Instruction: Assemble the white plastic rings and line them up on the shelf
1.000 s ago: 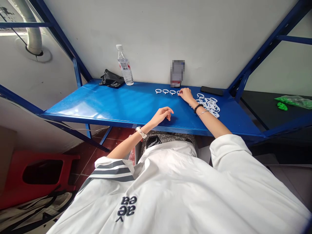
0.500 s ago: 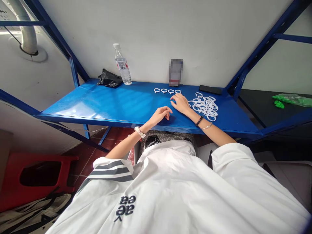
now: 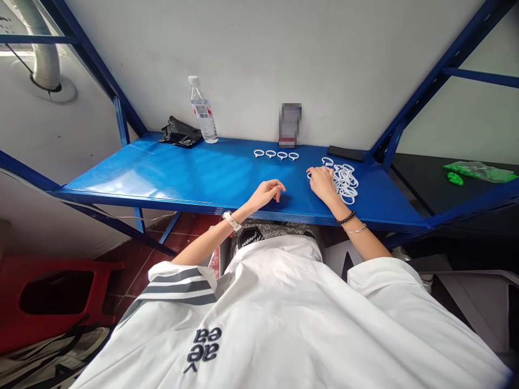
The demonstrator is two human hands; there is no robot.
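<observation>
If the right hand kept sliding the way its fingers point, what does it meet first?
Probably the pile of white rings: the right hand rests at its near-left edge, fingertips seemingly touching the nearest rings.

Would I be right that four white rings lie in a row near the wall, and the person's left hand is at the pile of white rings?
Not quite: it is the right hand at the pile of white rings, as the head view shows. The left hand rests curled on the blue table, apart from it. The four white rings do lie in a row near the wall.
</observation>
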